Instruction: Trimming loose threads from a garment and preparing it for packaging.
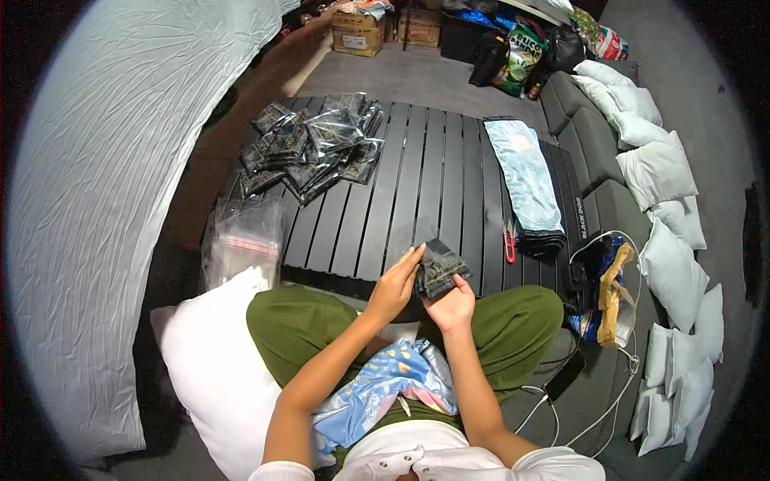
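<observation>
In front of my lap, at the near edge of the slatted table, both hands hold a folded black cloth in a clear plastic bag [443, 270]. My left hand [395, 286] grips its left side, fingers extended along the clear plastic. My right hand [451, 306] supports it from below, with the thumb on its front. On the far left of the table lies a heap of similar black packets [313, 148]. Flat clear plastic bags [243, 248] lie at the near left corner. A stack of long cloths [525, 172], light blue on top and black beneath, lies on the right.
The dark slatted table [401, 168] stands before my crossed legs. Red-handled snips [509, 243] lie beside the cloth stack. White pillows [216, 377] sit at my left and along the grey sofa [613, 212]. White cables [634, 353] and a phone [566, 375] lie at right.
</observation>
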The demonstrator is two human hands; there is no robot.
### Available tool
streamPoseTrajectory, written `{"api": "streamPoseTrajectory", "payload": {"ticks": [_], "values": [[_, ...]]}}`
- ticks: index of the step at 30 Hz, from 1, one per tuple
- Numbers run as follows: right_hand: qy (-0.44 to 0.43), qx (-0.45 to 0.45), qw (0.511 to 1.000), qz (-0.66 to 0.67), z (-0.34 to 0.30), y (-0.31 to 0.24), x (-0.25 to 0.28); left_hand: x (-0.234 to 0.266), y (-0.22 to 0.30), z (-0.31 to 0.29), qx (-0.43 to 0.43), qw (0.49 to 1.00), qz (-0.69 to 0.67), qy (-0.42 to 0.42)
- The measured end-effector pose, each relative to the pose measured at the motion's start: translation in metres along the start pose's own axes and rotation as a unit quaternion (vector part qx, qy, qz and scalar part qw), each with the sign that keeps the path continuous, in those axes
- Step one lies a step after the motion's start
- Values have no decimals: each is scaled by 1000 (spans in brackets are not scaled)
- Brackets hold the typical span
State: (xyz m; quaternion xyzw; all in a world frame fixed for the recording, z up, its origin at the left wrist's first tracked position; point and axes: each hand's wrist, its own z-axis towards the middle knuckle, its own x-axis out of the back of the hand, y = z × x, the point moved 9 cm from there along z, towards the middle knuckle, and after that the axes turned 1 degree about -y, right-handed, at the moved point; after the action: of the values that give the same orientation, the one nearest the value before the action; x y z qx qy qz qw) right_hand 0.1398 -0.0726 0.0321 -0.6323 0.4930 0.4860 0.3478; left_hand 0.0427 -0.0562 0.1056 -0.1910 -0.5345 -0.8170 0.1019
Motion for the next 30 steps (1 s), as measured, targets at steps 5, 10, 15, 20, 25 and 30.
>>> {"api": "streamPoseTrajectory", "payload": {"ticks": [5,10,15,20,25,30], "values": [[-22,-4,1000,-7,-1,-8,5,1,2,2,14,1000,-12,-11],[-2,42,999,-26,7,-26,27,0,20,0,-52,996,60,-29],[-47,4,999,-5,12,-11,20,-4,25,-1,-106,988,105,-28],[21,12,998,-66,8,-10,10,-5,21,-2,-103,987,117,-39],[-134,-58,989,3,3,-27,11,-12,29,-1,-121,985,104,-64],[-61,18,997,39,13,-32,39,-11,41,-2,-157,979,115,-54]]}}
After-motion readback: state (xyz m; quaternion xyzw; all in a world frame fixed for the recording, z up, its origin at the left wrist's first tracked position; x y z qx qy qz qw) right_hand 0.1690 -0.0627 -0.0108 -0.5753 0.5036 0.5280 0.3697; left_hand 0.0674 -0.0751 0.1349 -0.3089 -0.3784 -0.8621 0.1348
